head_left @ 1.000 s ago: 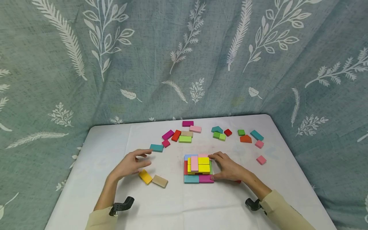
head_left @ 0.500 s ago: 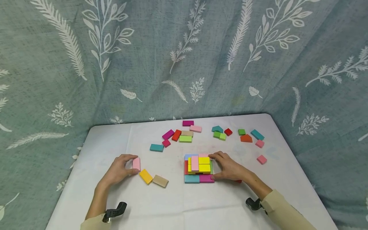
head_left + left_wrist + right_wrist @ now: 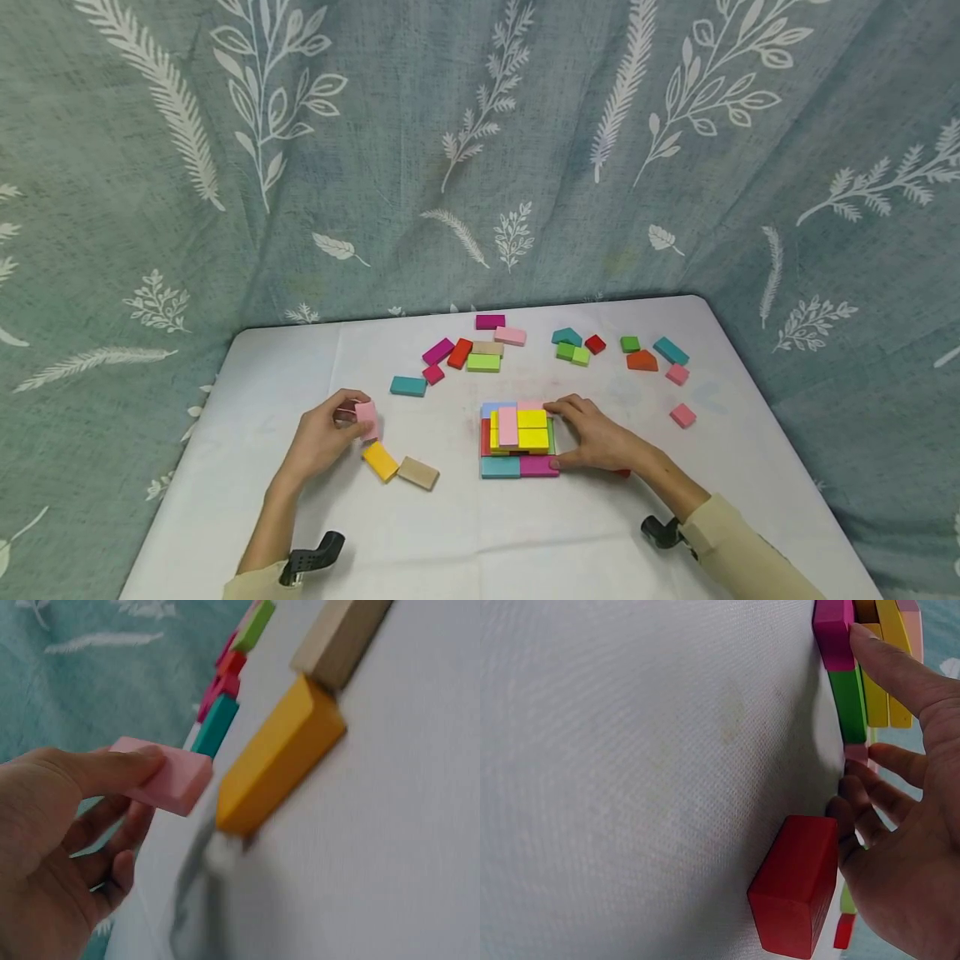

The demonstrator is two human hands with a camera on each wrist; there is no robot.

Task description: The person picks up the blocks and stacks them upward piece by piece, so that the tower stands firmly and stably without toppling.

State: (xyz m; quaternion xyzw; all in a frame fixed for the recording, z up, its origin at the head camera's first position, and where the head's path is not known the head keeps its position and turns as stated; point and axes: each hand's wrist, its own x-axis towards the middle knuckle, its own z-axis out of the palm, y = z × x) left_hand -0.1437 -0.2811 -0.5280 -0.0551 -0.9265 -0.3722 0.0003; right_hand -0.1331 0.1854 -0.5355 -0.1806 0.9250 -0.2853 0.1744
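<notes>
My left hand (image 3: 321, 442) pinches a pink block (image 3: 169, 776) between thumb and fingers, above the table at the left. Just right of it, an orange-yellow block (image 3: 381, 461) lies touching a tan block (image 3: 417, 473). In the middle stands a low layered stack of blocks (image 3: 532, 439), with yellow blocks and one pink block on top. My right hand (image 3: 600, 437) rests against its right side. The thumb touches a magenta block (image 3: 834, 634) at the near corner, and the fingertips reach the pink corner block (image 3: 857, 753) at the far end.
A red block (image 3: 795, 889) lies close under the right hand, mostly hidden in the head view. A teal block (image 3: 408, 386) and several mixed blocks lie behind the stack. Pink blocks (image 3: 682, 416) and a teal block (image 3: 671, 351) are scattered farther right on the white table (image 3: 420, 550).
The left hand drew back left, showing the pink block in its grasp, then moved slightly right and away with the block turned. The right hand and the stack stayed put.
</notes>
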